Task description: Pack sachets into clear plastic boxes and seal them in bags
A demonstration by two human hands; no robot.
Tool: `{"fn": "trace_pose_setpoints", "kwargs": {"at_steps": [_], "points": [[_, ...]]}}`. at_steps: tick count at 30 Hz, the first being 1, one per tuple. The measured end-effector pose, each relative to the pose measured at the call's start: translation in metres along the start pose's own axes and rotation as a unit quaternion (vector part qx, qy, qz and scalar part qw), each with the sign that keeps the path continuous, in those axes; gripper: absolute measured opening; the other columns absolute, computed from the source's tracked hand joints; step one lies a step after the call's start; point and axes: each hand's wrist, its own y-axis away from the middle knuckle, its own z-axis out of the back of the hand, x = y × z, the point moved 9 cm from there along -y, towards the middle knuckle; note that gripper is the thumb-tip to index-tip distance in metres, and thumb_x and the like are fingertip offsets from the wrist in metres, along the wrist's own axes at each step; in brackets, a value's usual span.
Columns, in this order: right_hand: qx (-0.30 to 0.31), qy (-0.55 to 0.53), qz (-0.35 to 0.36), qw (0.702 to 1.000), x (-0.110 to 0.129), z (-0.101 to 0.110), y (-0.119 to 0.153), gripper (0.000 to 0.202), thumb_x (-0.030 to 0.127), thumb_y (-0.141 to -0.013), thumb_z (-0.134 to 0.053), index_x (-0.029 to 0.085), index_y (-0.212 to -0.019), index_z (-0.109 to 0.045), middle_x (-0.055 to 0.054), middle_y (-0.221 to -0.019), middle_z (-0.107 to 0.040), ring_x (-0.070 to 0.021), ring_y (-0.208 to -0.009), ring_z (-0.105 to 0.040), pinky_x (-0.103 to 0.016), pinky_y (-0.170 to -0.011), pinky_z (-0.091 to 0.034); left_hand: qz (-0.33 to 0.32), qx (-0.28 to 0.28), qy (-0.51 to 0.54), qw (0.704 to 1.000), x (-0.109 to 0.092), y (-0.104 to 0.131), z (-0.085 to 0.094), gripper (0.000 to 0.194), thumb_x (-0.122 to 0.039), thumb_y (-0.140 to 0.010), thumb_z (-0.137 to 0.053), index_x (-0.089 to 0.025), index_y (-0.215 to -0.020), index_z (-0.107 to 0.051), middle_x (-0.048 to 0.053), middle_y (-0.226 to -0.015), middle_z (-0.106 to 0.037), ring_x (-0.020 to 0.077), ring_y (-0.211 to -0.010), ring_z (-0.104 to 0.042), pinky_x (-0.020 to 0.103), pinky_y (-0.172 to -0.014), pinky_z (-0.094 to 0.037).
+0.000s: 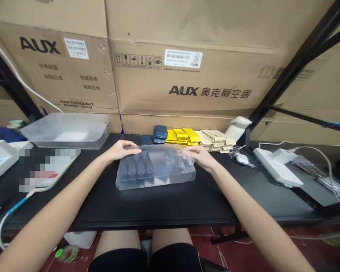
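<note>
A clear plastic box (170,175) rests on the black tabletop in front of me, tilted slightly. Through its wall show several narrow dark packets (137,166) in a row on the left side, and a dark blue shape lies farther right inside. My left hand (121,149) grips the far left corner of the box, its thumb along the top edge. At the far right corner my right hand (200,158) holds the same box, with its fingertips partly blurred and hidden by the plastic.
Behind the box stand dark blue packets (160,133), yellow packets (184,136) and cream packets (217,140). A white bottle (238,128) is beside them. An empty clear tray (66,130) and a phone (52,168) lie left; a power strip (277,168) lies right.
</note>
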Motion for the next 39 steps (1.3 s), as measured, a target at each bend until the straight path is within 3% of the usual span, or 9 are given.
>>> {"fn": "trace_pose_setpoints", "kwargs": {"at_steps": [7, 15, 22, 26, 28, 31, 36, 39], "points": [[-0.024, 0.070, -0.030, 0.997, -0.011, 0.008, -0.001, 0.037, 0.040, -0.065, -0.080, 0.017, -0.093, -0.075, -0.007, -0.095, -0.075, -0.0173, -0.086, -0.070, -0.035, -0.091, -0.052, -0.008, 0.003, 0.002, 1.000, 0.001, -0.001, -0.001, 0.035, -0.047, -0.062, -0.078, -0.017, -0.081, -0.075, 0.006, -0.081, -0.075, 0.0234, -0.082, -0.068, 0.033, -0.080, -0.049], [0.080, 0.054, -0.057, 0.994, -0.022, -0.014, -0.001, 0.045, 0.052, -0.074, -0.070, 0.016, -0.101, -0.073, -0.010, -0.109, -0.071, -0.0205, -0.098, -0.066, -0.041, -0.100, -0.047, -0.005, 0.013, 0.013, 1.000, 0.004, -0.002, -0.004, 0.035, -0.046, -0.062, -0.078, -0.017, -0.081, -0.074, 0.006, -0.080, -0.075, 0.0229, -0.081, -0.068, 0.031, -0.078, -0.050], [0.149, 0.002, -0.079, 0.986, -0.024, -0.030, 0.006, 0.042, 0.044, -0.080, -0.068, 0.021, -0.115, -0.066, -0.008, -0.128, -0.061, -0.0203, -0.107, -0.062, -0.040, -0.102, -0.046, -0.013, 0.018, 0.002, 1.000, 0.005, -0.004, -0.007, 0.035, -0.047, -0.063, -0.078, -0.018, -0.082, -0.074, 0.006, -0.082, -0.075, 0.0230, -0.082, -0.068, 0.031, -0.077, -0.049], [0.139, -0.048, -0.080, 0.986, -0.020, -0.034, 0.008, 0.048, 0.036, -0.082, -0.068, 0.023, -0.127, -0.056, -0.009, -0.134, -0.056, -0.0178, -0.101, -0.065, -0.035, -0.093, -0.053, -0.011, 0.022, 0.012, 1.000, 0.005, -0.004, -0.009, 0.034, -0.046, -0.063, -0.078, -0.018, -0.082, -0.074, 0.006, -0.080, -0.075, 0.0226, -0.079, -0.068, 0.031, -0.076, -0.049], [0.144, -0.058, -0.099, 0.983, -0.021, -0.040, 0.010, 0.057, 0.034, -0.082, -0.068, 0.024, -0.135, -0.047, -0.011, -0.127, -0.060, -0.0170, -0.090, -0.069, -0.031, -0.076, -0.058, -0.019, 0.027, 0.016, 0.999, 0.004, -0.003, -0.012, 0.033, -0.045, -0.063, -0.078, -0.018, -0.082, -0.074, 0.005, -0.079, -0.074, 0.0225, -0.079, -0.068, 0.031, -0.076, -0.049], [0.179, -0.047, -0.120, 0.975, -0.023, -0.052, 0.016, 0.065, 0.033, -0.083, -0.068, 0.022, -0.140, -0.037, -0.009, -0.103, -0.069, -0.0171, -0.078, -0.071, -0.025, -0.059, -0.057, -0.027, 0.032, 0.016, 0.999, 0.000, -0.002, -0.019, 0.034, -0.045, -0.063, -0.078, -0.018, -0.083, -0.074, 0.006, -0.081, -0.075, 0.0231, -0.081, -0.068, 0.031, -0.078, -0.050], [0.204, 0.042, -0.153, 0.966, -0.036, -0.062, 0.021, 0.052, 0.035, -0.082, -0.068, 0.017, -0.126, -0.048, 0.002, -0.068, -0.066, -0.0086, -0.045, -0.059, -0.019, -0.044, -0.049, -0.023, 0.054, 0.026, 0.998, -0.008, 0.005, -0.037, 0.036, -0.046, -0.064, -0.077, -0.018, -0.084, -0.074, 0.006, -0.084, -0.075, 0.0238, -0.084, -0.068, 0.031, -0.078, -0.050], [0.187, 0.012, -0.149, 0.971, -0.039, -0.063, 0.019, 0.042, 0.035, -0.081, -0.068, 0.017, -0.116, -0.053, 0.003, -0.065, -0.063, -0.0090, -0.048, -0.059, -0.020, -0.044, -0.049, -0.023, 0.053, 0.022, 0.998, -0.014, 0.008, -0.043, 0.036, -0.047, -0.064, -0.077, -0.018, -0.084, -0.074, 0.006, -0.084, -0.075, 0.0240, -0.085, -0.068, 0.031, -0.078, -0.050]]}}
